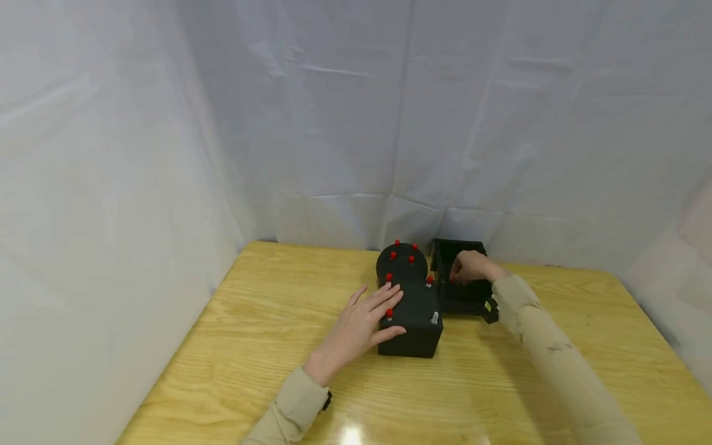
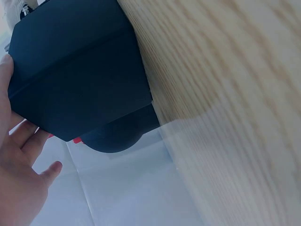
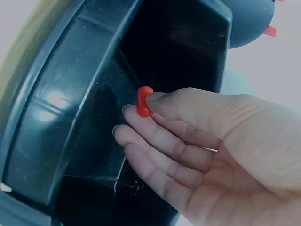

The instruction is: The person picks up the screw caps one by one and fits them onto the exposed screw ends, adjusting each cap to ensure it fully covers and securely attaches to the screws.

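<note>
A black block (image 1: 413, 318) with a round black part (image 1: 402, 262) behind it stands on the wooden table (image 1: 267, 334); several red pegs (image 1: 389, 313) stick up from both. My left hand (image 1: 367, 318) lies flat against the block's left side (image 2: 80, 70), fingers straight, thumb on its front. My right hand (image 1: 470, 267) reaches into a black tray (image 1: 461, 296) to the right of the block. In the right wrist view, its thumb and forefinger pinch a small red peg (image 3: 144, 101) over the tray's inside (image 3: 84, 141).
White cloth (image 1: 356, 123) hangs close behind the table and along both sides. The table's wood (image 2: 225, 94) stretches bare to the left of and in front of the block.
</note>
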